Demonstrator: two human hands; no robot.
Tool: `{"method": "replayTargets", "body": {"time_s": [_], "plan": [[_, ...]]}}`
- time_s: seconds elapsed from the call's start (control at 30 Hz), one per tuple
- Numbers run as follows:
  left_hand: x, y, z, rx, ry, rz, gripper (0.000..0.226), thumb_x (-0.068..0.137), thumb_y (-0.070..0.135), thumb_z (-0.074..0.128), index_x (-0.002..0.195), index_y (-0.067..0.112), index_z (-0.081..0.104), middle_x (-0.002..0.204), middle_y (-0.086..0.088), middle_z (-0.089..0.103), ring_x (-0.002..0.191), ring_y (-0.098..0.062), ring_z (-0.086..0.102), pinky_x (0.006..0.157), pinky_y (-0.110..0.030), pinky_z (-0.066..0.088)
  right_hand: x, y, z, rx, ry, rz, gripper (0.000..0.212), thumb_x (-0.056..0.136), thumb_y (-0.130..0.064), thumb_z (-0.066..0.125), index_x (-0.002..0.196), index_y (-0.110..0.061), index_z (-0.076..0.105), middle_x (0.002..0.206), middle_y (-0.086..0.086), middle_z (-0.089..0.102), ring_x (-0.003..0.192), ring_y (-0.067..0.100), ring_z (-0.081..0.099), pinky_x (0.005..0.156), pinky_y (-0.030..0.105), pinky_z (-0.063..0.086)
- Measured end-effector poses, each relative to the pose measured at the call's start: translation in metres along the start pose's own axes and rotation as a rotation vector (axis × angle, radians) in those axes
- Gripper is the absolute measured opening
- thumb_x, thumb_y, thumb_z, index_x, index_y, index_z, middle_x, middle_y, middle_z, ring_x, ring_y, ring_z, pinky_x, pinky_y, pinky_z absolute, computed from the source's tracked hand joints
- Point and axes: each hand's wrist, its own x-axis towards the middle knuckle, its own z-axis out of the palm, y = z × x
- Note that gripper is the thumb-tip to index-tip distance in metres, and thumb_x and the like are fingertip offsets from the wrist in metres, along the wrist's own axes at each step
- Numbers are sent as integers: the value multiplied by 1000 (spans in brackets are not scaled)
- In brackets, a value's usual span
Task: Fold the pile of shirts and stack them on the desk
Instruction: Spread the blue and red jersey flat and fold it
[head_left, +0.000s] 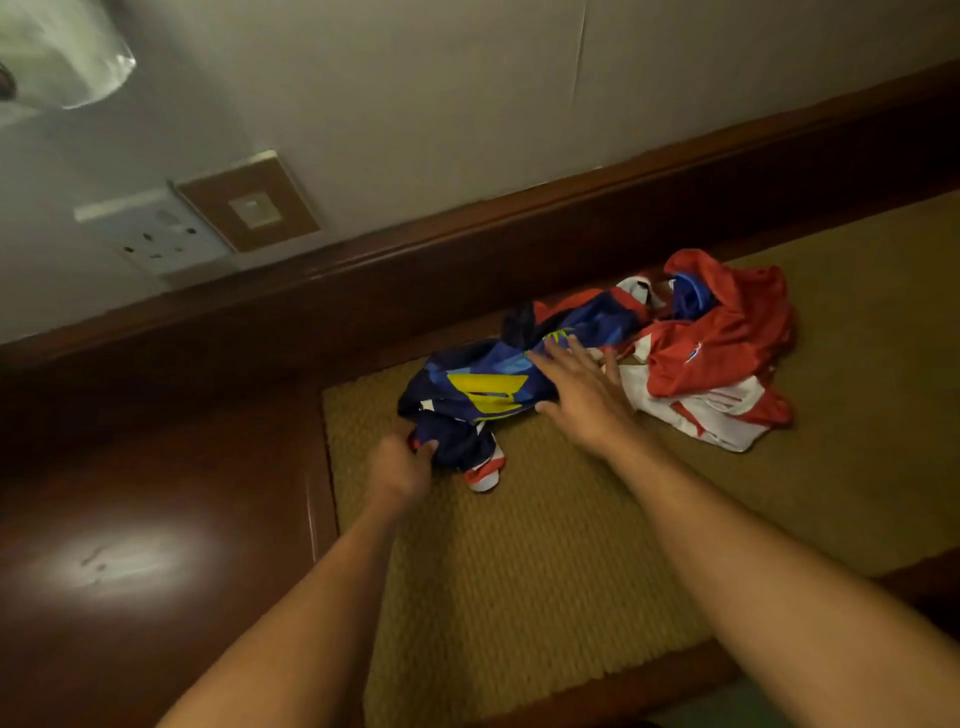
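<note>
Woven mat (519, 571) set into the dark wooden tabletop (156, 493). Over mid-mat, toward its left edge, the left hand (400, 465) clamps a bunched near corner of the blue shirt (478, 389), fingers curled round the cloth. Further up the mat, the right hand (582, 387) lies flat on the same shirt, fingers straight and spread, gripping nothing. Blue shirt crumpled on the mat's far left part (yellow panel up, red-and-white cuff trailing). Red-and-white shirt (717, 358) heaped against it, on the mat's far right part. Beyond the mat's far edge, a wall socket (161, 239).
</note>
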Motion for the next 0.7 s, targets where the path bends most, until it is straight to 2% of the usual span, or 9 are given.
{"method": "replayTargets", "body": {"time_s": [0.07, 0.17, 0.27, 0.37, 0.4, 0.47, 0.53, 0.57, 0.7], "plan": [[-16, -1, 5, -47, 57, -21, 19, 96, 19, 67, 111, 7, 68, 89, -9, 71, 84, -29, 65, 64, -31, 38, -2, 4, 21, 85, -19, 6, 53, 92, -34, 69, 142, -27, 56, 154, -3, 46, 151, 22, 27, 121, 57, 10], [-48, -6, 1, -158, 105, -20, 12, 94, 20, 71, 88, 9, 69, 66, 2, 62, 61, -11, 55, 54, -29, 35, -22, 8, 39, 291, 181, 40, 24, 88, -28, 70, 108, -15, 76, 111, 5, 71, 111, 31, 63, 104, 54, 41], [-85, -20, -14, -337, 196, -78, 11, 94, 17, 70, 88, 8, 71, 71, -1, 66, 62, -5, 55, 55, -16, 39, -51, 6, 36, 519, 242, 80, 22, 92, -26, 72, 107, -11, 77, 100, 7, 75, 92, 27, 68, 83, 38, 52], [-123, -37, -34, -472, 248, -136, 5, 96, 11, 66, 98, 8, 70, 84, -4, 70, 72, -5, 63, 63, -11, 47, -88, -2, 34, 653, 178, 107, 20, 89, -21, 77, 107, -11, 77, 97, 1, 73, 88, 17, 66, 74, 23, 46], [-134, -45, -41, -475, 270, -148, 6, 96, 10, 66, 101, 9, 69, 88, -3, 71, 76, -7, 65, 66, -11, 49, -102, -7, 35, 660, 174, 82, 20, 87, -19, 78, 106, -11, 77, 97, 2, 73, 88, 16, 65, 75, 23, 46], [-153, -67, -53, -449, 347, -193, 9, 95, 9, 67, 104, 10, 68, 89, -4, 71, 82, -16, 66, 74, -20, 53, -130, -21, 35, 672, 136, -28, 20, 84, -18, 80, 104, -12, 78, 97, 1, 73, 89, 15, 66, 81, 28, 49], [-168, -92, -63, -374, 443, -267, 14, 94, 14, 69, 108, 9, 70, 92, -9, 72, 90, -28, 69, 83, -40, 56, -153, -32, 35, 669, 50, -141, 18, 83, -16, 77, 101, -16, 79, 95, -6, 73, 89, 10, 66, 83, 23, 50], [-173, -103, -68, -323, 461, -304, 18, 94, 17, 71, 110, 10, 71, 95, -11, 73, 94, -31, 69, 86, -44, 55, -162, -35, 33, 658, 18, -164, 16, 84, -13, 76, 99, -17, 79, 93, -8, 72, 87, 9, 67, 82, 20, 49], [-177, -140, -74, -129, 299, -303, 24, 88, 29, 73, 112, 30, 69, 103, -2, 73, 100, -27, 70, 90, -49, 58, -169, -30, 25, 613, 148, -63, 24, 85, -1, 73, 104, -14, 78, 98, 2, 74, 91, 17, 68, 82, 24, 48]]}}
